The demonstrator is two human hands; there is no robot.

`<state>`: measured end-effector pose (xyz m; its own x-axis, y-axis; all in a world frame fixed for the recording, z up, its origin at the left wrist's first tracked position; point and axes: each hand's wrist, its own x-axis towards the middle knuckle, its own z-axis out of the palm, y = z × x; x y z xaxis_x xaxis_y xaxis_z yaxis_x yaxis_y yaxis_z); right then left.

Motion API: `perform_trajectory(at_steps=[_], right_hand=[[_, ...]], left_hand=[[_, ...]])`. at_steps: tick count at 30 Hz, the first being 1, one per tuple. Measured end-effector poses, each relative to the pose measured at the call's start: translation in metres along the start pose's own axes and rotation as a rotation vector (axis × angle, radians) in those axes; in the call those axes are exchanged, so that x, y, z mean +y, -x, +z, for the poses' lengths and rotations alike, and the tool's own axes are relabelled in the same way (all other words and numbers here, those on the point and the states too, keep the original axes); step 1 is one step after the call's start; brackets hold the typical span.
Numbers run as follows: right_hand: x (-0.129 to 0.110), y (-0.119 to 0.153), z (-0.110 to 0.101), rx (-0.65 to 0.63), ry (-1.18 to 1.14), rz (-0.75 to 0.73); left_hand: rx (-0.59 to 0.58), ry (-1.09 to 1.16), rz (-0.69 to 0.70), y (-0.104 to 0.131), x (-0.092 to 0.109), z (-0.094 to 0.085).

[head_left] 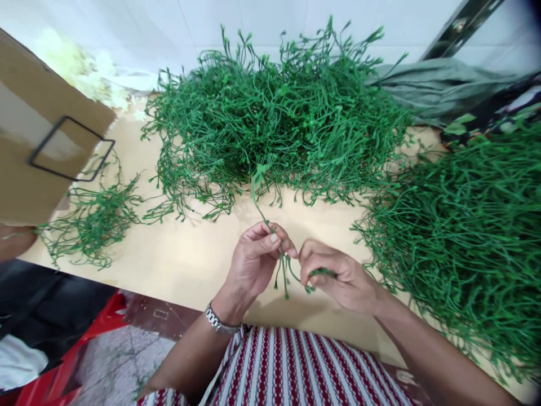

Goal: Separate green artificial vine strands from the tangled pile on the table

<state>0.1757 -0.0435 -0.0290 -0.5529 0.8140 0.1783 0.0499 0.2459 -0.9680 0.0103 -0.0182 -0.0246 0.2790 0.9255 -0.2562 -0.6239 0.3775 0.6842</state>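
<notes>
Between the thumb and fingers of my left hand [253, 259] is a thin green artificial plant stem [284, 276], its branched ends hanging below and its leafy top pointing away from me. My right hand [342, 276] is beside it, fingers curled round a short green sprig [322, 272] that bends out of the fist. One thin strand runs between the two hands. Beyond them lies a large heap of green plastic stems [274, 113]. A second dense heap [473, 225] fills the right side, close to my right forearm.
A smaller bunch of stems [99, 217] lies at left by a cardboard box [51, 113] with a black wire frame [65, 175]. Pale yellow flowers [84, 70] are behind the box. Part of another person's arm [17, 242] shows at the left edge. Grey-green cloth [443, 87] lies back right.
</notes>
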Motion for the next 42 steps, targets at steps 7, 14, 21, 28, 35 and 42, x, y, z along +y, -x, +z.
perform_trajectory(at_steps=[7, 14, 21, 28, 35, 42], right_hand=[[0.011, -0.011, 0.008, 0.237, -0.207, 0.342], [0.02, -0.015, 0.042, 0.345, -0.834, 0.438], [0.021, -0.012, 0.042, 0.281, -0.777, 0.398], [0.006, 0.001, 0.033, -0.007, -0.111, 0.189], [-0.005, 0.013, 0.018, -0.256, 0.318, 0.073], [0.016, 0.017, 0.01, -0.082, 0.559, -0.128]], left_hand=[[0.018, -0.045, 0.118, -0.004, -0.006, -0.002], [0.116, -0.073, 0.117, -0.004, -0.016, 0.002], [0.097, 0.028, 0.125, -0.002, -0.019, 0.006], [0.067, 0.268, -0.104, 0.008, -0.003, 0.009], [-0.035, -0.161, 0.359, 0.065, 0.064, -0.001], [1.067, -1.156, 1.011, 0.084, 0.18, -0.097]])
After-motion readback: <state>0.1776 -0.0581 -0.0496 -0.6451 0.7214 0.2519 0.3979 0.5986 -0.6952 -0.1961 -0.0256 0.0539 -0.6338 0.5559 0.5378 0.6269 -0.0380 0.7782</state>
